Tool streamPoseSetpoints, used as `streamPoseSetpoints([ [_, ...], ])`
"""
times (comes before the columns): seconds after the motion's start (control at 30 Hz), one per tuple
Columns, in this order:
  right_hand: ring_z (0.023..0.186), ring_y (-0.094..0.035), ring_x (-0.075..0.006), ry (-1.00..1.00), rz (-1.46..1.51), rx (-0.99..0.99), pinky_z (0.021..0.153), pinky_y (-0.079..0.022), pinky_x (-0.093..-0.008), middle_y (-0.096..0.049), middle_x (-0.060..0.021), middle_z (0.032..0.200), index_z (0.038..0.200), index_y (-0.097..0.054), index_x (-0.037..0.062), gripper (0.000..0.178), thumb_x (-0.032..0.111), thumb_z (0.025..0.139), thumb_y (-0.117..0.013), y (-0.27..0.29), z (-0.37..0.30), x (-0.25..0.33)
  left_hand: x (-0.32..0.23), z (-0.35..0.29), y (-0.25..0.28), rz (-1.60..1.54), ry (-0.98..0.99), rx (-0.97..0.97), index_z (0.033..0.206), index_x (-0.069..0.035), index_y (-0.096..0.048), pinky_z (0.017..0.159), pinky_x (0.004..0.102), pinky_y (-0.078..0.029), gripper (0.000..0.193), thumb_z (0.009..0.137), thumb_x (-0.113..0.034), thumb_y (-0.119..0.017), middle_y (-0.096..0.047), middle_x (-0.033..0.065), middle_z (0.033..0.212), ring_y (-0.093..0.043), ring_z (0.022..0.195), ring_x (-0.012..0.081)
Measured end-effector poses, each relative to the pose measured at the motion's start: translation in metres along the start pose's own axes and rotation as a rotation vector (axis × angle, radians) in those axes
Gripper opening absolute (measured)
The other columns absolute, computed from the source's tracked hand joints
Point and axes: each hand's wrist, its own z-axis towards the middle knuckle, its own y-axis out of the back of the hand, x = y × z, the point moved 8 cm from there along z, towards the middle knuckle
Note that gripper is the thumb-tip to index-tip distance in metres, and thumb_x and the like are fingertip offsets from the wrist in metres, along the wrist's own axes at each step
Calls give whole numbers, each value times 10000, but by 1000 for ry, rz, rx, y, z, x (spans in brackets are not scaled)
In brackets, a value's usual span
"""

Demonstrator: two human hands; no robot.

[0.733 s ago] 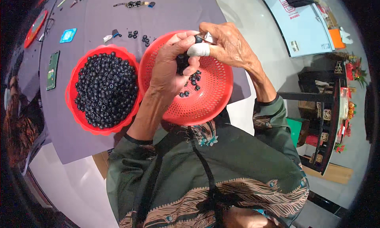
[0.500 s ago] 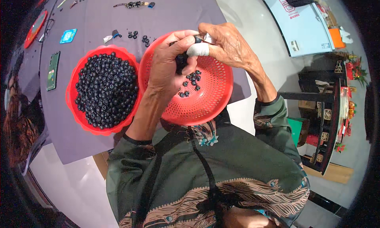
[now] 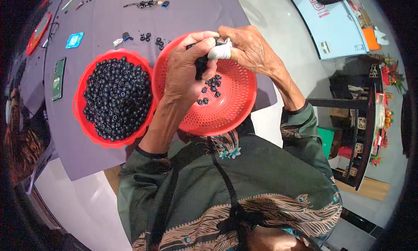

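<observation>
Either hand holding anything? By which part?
Left hand: small black pieces, cupped; contact points on them are hidden. Right hand: meets the left; its hold can't be told.

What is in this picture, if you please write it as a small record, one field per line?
Left hand: curled around small black round pieces
Right hand: meets the left hand's fingertips; its grip is partly hidden
Right thumb: white wrapping
Under the hands: red perforated colander, a few black pieces inside
Left of colander: red scalloped bowl, heaped with black pieces
Cover: grey-purple tablecloth
</observation>
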Motion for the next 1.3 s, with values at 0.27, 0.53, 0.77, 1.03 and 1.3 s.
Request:
streamPoseSetpoints([
  [0.27, 470, -522, -324, 27, 55, -65, 460, -399, -389, -484, -157, 500, 702, -528, 15, 424, 433, 745, -578, 3, 0, 1, 4, 1, -2, -84, 37, 38, 939, 11, -517, 360, 172, -320, 176, 819, -115, -543, -522, 42, 709, -450, 488, 68],
  [0.53, 460, -521, -307, -67, -16, -4, 454, -392, -384, -482, -155, 503, 635, -490, 4, 504, 487, 674, -626, 5, 6, 1, 5, 2, -2, -99, 36, 90, 955, 10, -502, 358, 173, -321, 186, 831, -127, -526, -523, 44, 736, -454, 500, 67],
  [0.77, 479, -534, -317, -27, -2, -9, 472, -405, -385, -498, -161, 513, 654, -517, 10, 435, 433, 709, -602, 3, 6, 3, 4, 1, -3, -128, 34, 93, 962, 9, -496, 353, 173, -313, 190, 834, -129, -521, -516, 39, 727, -452, 494, 64],
  [1.03, 496, -540, -319, 17, 23, -62, 480, -409, -384, -517, -156, 538, 681, -528, 16, 416, 426, 719, -585, 4, 5, 4, 4, 0, -5, -171, 46, 86, 966, 3, -482, 362, 175, -320, 195, 832, -133, -523, -514, 40, 725, -454, 508, 71],
  [1.3, 418, -414, -220, 32, 55, -103, 422, -335, -336, -407, -103, 479, 649, -460, 9, 456, 422, 675, -651, 11, 4, 6, 5, -3, -8, -180, 67, 42, 956, -2, -481, 375, 171, -336, 191, 834, -143, -520, -517, 36, 718, -462, 519, 75],
])
